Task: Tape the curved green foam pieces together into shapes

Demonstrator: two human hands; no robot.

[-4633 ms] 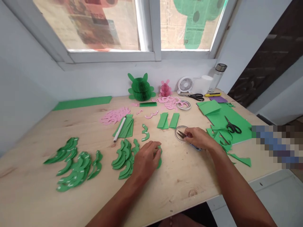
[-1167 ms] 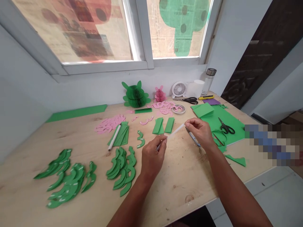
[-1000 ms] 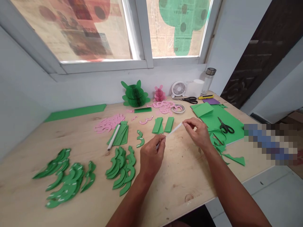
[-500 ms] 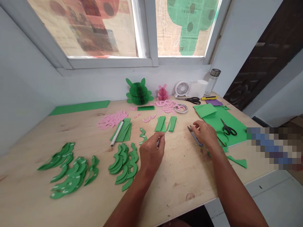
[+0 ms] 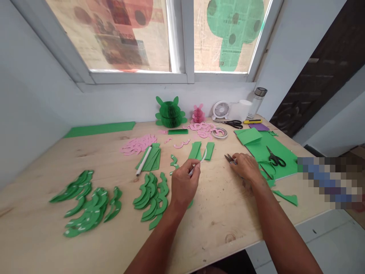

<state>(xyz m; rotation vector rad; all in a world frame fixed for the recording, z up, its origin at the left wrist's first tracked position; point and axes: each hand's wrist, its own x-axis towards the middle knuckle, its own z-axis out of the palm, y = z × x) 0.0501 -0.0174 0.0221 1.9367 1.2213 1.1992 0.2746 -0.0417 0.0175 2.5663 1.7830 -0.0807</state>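
My left hand is closed in a pinch around a thin white strip of tape, which curls up past the fingertips. Beyond it lie folded green paper pieces. My right hand has its fingers closed over a small pair of scissors on the table; only the blades stick out, pointing left, and the grey handles are mostly covered. Beside my left forearm sits a pile of wavy green paper cut-outs. One wavy green strip lies just behind my left hand.
Green cut-outs with white tape bits lie at left. Pink cut-outs, a white pen and a tape roll are farther back. Green sheets with black-handled scissors lie at right. A small fan stands by the wall.
My right hand has moved down over the small scissors and closed on them, covering the grey handles. The white strip in my left hand now bends up more visibly.
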